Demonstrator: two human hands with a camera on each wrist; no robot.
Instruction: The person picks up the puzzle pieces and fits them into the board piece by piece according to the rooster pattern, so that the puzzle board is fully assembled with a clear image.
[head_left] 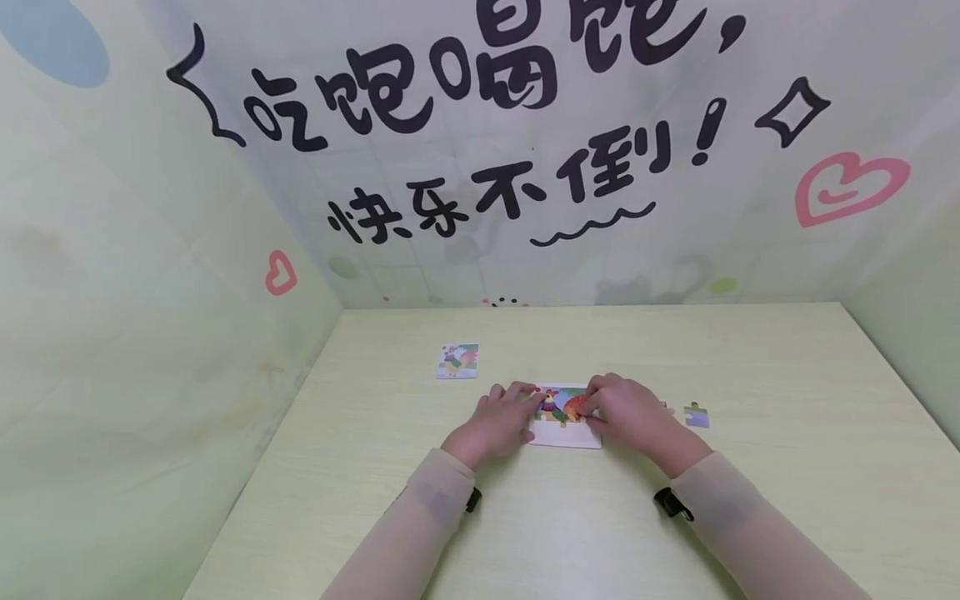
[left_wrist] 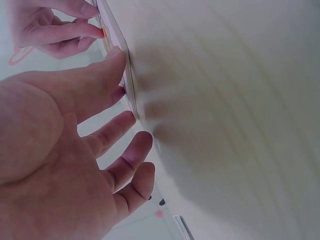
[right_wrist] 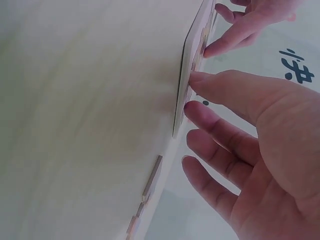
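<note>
A white puzzle board [head_left: 564, 435] lies flat on the table, its upper part filled with bright jigsaw pieces [head_left: 555, 406] showing a rooster. At its left side is my left hand [head_left: 497, 423]. The left index finger presses on the picture and the thumb [left_wrist: 114, 65] touches the board's edge; the other fingers are spread loosely. My right hand [head_left: 633, 417] pinches a red-orange puzzle piece [head_left: 576, 406] between thumb and index finger, down at the board's right part. Much of that piece is hidden by the fingers [right_wrist: 202, 114].
A small picture card [head_left: 457, 361] with a similar rooster lies at the back left. To the right of my right hand is a loose puzzle piece [head_left: 697, 415], with another partly hidden behind that hand. Printed walls [head_left: 480, 267] stand behind and beside the pale table [head_left: 360, 400].
</note>
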